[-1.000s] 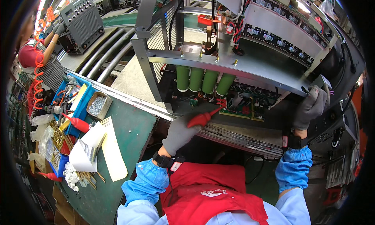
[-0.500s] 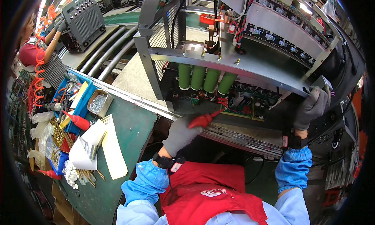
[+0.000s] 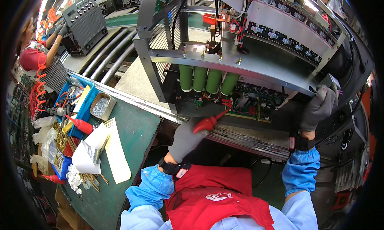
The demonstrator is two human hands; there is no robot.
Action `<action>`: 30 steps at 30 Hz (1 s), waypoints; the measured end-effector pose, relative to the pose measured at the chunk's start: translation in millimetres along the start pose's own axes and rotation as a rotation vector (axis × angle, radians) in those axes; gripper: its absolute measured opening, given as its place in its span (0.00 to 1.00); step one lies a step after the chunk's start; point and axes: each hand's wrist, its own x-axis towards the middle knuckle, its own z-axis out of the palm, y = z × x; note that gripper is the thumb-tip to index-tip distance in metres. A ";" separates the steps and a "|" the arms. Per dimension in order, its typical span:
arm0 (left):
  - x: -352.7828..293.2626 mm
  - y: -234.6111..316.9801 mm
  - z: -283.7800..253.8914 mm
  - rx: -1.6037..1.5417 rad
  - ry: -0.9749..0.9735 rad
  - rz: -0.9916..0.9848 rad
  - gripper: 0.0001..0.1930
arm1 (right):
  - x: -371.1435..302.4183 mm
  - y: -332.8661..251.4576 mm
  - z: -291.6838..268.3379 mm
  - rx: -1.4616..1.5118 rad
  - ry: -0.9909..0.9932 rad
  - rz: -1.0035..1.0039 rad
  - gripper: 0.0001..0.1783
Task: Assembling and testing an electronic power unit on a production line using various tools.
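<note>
Your gloved left hand (image 3: 187,139) is wrapped around the red handle of a screwdriver (image 3: 209,123), its tip aimed at the red wires beside the green circuit board (image 3: 248,108) low in the open metal chassis (image 3: 256,66). The tool looks light and stiff; hold it by the handle, and the board looks fragile. Your right hand (image 3: 318,107), forearm raised, is clamped on the chassis's right corner.
</note>
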 end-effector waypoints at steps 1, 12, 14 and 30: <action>-0.3 0.8 0.0 0.002 -0.002 0.000 0.23 | -0.9 0.6 -0.1 -0.001 0.000 0.003 0.15; 0.1 6.0 -1.4 0.012 0.018 0.031 0.23 | -2.9 3.9 1.3 -0.001 -0.007 0.028 0.13; -1.1 9.8 -2.0 0.021 0.019 0.017 0.23 | -4.6 5.9 1.2 -0.006 -0.009 0.030 0.12; -5.5 23.0 11.3 0.155 0.015 0.037 0.21 | -1.0 3.5 0.7 0.026 -0.010 0.053 0.12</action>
